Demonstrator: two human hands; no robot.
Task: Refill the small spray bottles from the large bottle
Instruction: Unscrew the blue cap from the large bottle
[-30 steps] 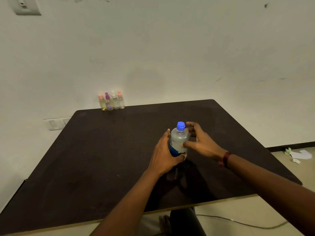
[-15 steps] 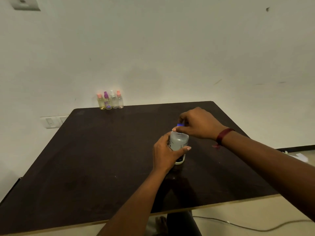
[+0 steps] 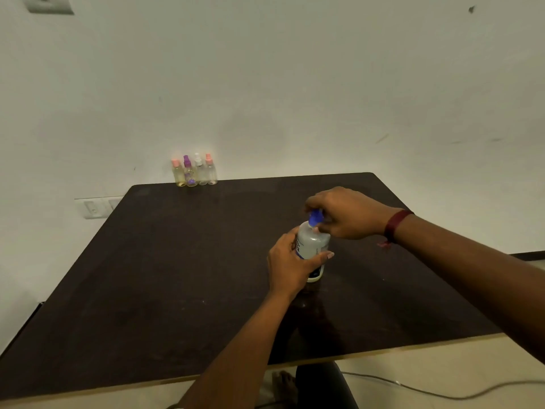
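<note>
A large clear bottle [image 3: 313, 243] with a blue label stands upright near the middle of the dark table [image 3: 177, 261]. My left hand [image 3: 290, 265] wraps around its body from the left. My right hand [image 3: 345, 212] is closed over its blue cap [image 3: 315, 217] from above and the right; the cap shows tilted between my fingers. Several small spray bottles [image 3: 194, 172] with pink, purple and white tops stand in a row at the table's far edge against the wall, well away from both hands.
A white wall rises right behind the table. A switch plate [image 3: 94, 207] sits on the wall at the left, below table height. A cable [image 3: 427, 391] runs across the floor by the near right corner. My foot and leg show under the front edge.
My right hand rose from the bottle's side onto the cap and now grips it; the cap looks tilted now. My left hand stays around the bottle.
</note>
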